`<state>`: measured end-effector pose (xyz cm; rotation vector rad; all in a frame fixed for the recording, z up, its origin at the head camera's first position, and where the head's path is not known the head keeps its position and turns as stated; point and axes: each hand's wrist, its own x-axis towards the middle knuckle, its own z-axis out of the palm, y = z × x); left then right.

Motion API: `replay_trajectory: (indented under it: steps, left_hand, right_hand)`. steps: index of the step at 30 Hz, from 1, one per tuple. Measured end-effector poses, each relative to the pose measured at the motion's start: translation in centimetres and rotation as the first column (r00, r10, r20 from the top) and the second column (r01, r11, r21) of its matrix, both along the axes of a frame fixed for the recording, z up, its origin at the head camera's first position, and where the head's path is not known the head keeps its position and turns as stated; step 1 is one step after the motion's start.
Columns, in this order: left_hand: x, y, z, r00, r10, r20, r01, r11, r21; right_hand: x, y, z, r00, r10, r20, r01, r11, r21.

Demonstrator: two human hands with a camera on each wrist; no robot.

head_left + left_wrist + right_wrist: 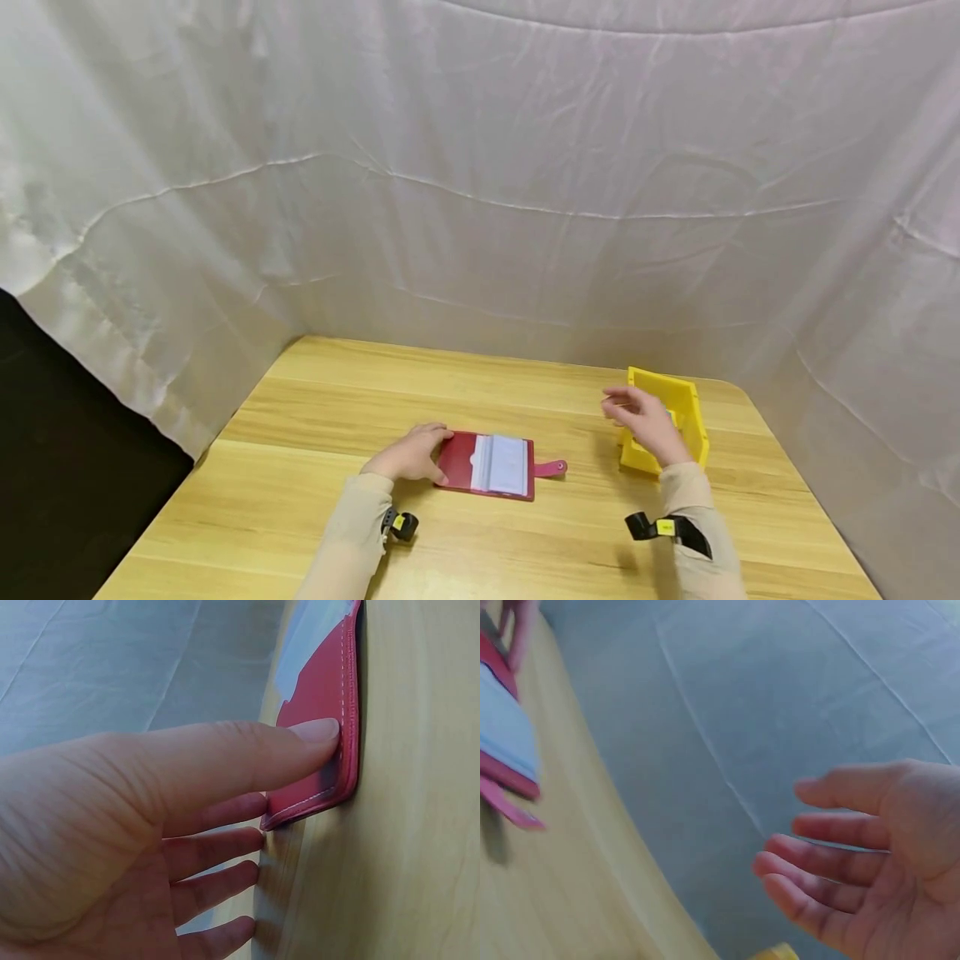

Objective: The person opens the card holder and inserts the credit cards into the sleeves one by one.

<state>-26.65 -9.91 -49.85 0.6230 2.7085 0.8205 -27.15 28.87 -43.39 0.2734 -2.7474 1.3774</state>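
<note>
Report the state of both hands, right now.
Left hand: open, thumb touching the red, rectangular, stitched card holder.
Right hand: open, holding nothing, near the yellow, open-topped plastic box.

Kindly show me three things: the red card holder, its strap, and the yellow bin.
Red card holder (497, 467): head view, on its pale inside part.
Strap (551, 469): head view, on its middle.
Yellow bin (669, 390): head view, on its far wall's inner side.

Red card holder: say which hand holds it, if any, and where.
The left hand touches the red card holder at its left end with the thumb; whether it grips cannot be told. The right hand holds nothing.
</note>
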Motion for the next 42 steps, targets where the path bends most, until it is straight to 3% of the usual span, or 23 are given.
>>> replay_trajectory:
  steps: [3, 7, 13, 17, 23, 30, 37, 42]
  left_hand:
    - [0.0, 0.0, -0.1, 1.000, -0.005, 0.001, 0.005, 1.000, -0.001]
    - [0.1, -0.1, 0.0, 1.000, -0.012, -0.001, 0.012, 1.000, -0.001]
    - [0.3, -0.2, 0.3, 1.000, -0.018, -0.007, 0.018, 1.000, -0.006]
    - [0.3, -0.3, 0.3, 1.000, -0.011, 0.010, 0.011, 1.000, 0.003]
    - [0.3, -0.5, 0.1, 1.000, -0.009, 0.017, 0.009, 1.000, -0.008]
    - [0.2, -0.6, -0.1, 1.000, -0.012, 0.009, 0.012, 1.000, -0.010]
    - [0.2, -0.4, -0.2, 1.000, -0.008, 0.012, 0.008, 1.000, -0.009]
    - [0.3, -0.5, -0.1, 1.000, -0.003, 0.010, 0.003, 1.000, -0.007]
  right_hand:
    - [-0.4, 1.7, 0.7, 0.993, -0.115, 0.001, 0.115, 0.993, -0.003]
    - [-0.9, 3.7, 1.0, 0.966, -0.256, 0.032, 0.253, 0.964, 0.084]
    - [-2.2, 5.8, 0.0, 0.919, -0.368, 0.140, 0.326, 0.911, 0.250]
    - [-3.0, 6.1, -1.3, 0.901, -0.395, 0.177, 0.326, 0.889, 0.323]
    - [-3.7, 5.7, -3.1, 0.887, -0.392, 0.246, 0.304, 0.895, 0.328]
    - [-3.9, 5.4, -3.8, 0.874, -0.408, 0.264, 0.314, 0.888, 0.335]
    - [-3.7, 5.3, -3.9, 0.854, -0.425, 0.301, 0.353, 0.898, 0.264]
    - [-3.6, 5.3, -3.8, 0.854, -0.422, 0.304, 0.387, 0.906, 0.172]
